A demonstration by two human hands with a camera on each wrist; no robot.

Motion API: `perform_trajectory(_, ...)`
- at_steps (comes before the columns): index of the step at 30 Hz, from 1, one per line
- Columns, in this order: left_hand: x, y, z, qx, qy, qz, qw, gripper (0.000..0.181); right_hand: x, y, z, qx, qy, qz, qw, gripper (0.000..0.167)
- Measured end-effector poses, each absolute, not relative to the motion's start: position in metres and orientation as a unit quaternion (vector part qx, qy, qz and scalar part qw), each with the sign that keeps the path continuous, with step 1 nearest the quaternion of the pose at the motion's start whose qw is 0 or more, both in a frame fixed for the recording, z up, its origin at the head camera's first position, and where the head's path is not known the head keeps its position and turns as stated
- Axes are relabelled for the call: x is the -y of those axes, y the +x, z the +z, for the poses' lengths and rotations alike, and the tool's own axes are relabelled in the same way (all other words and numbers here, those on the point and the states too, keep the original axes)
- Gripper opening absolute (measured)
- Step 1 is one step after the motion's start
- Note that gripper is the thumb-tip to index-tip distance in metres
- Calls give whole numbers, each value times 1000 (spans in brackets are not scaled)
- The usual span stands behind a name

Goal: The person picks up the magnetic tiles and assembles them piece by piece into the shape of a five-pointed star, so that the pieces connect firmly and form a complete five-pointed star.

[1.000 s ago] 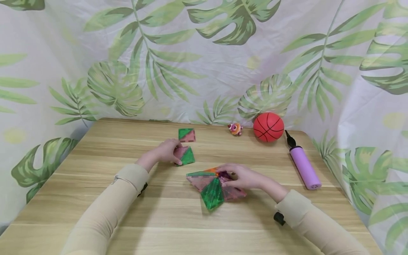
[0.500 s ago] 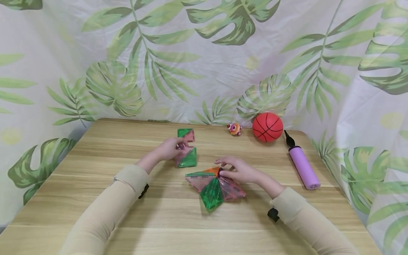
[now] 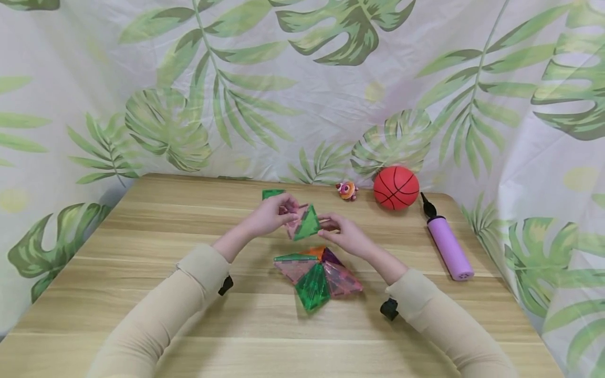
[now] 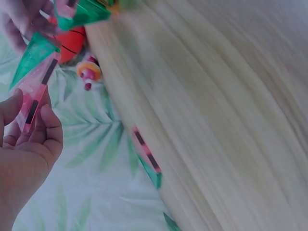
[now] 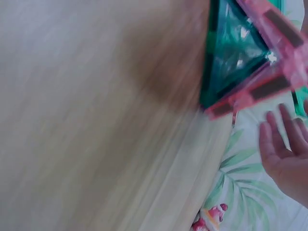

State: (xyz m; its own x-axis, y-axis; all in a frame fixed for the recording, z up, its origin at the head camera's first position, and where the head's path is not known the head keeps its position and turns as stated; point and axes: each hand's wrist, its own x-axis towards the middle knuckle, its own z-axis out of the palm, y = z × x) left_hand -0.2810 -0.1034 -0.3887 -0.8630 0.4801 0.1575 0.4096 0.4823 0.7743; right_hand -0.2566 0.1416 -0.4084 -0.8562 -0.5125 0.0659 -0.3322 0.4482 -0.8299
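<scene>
My left hand [image 3: 275,214] pinches a pair of joined magnetic tiles, one pink [image 3: 293,224] and one green [image 3: 308,224], raised over the table. In the left wrist view, thumb and fingers grip the pink tile's edge. My right hand [image 3: 347,235] has its fingers spread beside the green tile's right corner; whether they touch is unclear. In the right wrist view those fingers look fairly straight. Nearer on the table stands a star-like magnetic tile build [image 3: 313,287] of green, pink, orange and purple pieces, with neither hand on it.
Another green-and-pink tile pair [image 4: 148,156] lies at the back, partly hidden by the left hand in the head view. Along the back are a small figurine [image 3: 347,190] and a red basketball [image 3: 396,188]. A purple hand pump [image 3: 450,249] lies at the right.
My left hand has lifted the pink-and-green tile pair off the table and brought it rightward. My right hand has left the tile build and moved up beside the raised pair.
</scene>
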Motion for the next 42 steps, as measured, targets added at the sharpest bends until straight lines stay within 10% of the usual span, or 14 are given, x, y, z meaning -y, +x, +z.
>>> perform_trajectory(9, 99, -277, -392, -877, 262, 402, 41, 21, -137, -263, -404, -837, -233, -493, 45, 28)
perform_trajectory(42, 92, -271, -433, -876, 256, 379, 153, 32, -138, -287, -438, -792, -162, -521, 274, 29)
